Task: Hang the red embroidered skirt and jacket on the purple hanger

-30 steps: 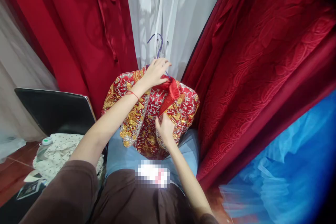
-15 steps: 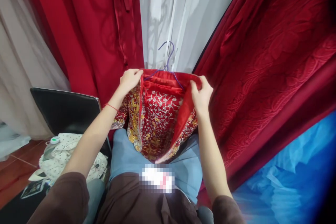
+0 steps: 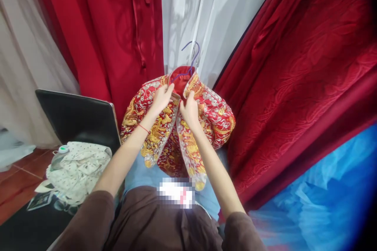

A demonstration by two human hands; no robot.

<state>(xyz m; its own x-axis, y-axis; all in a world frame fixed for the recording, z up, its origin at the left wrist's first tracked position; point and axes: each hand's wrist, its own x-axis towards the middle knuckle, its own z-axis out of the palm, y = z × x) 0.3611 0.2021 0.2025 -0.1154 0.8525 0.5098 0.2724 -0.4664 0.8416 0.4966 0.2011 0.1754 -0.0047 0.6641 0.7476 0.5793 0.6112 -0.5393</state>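
Well, fingers (image 3: 170, 89) hold the jacket (image 3: 166, 125) (near its collar (image 3: 193, 81)).

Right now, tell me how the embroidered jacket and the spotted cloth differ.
The jacket is red with gold and silver embroidery; the spotted cloth is whitish. The jacket is on a purple hanger, held by the left hand and right hand; the cloth lies bunched. Both are patterned.
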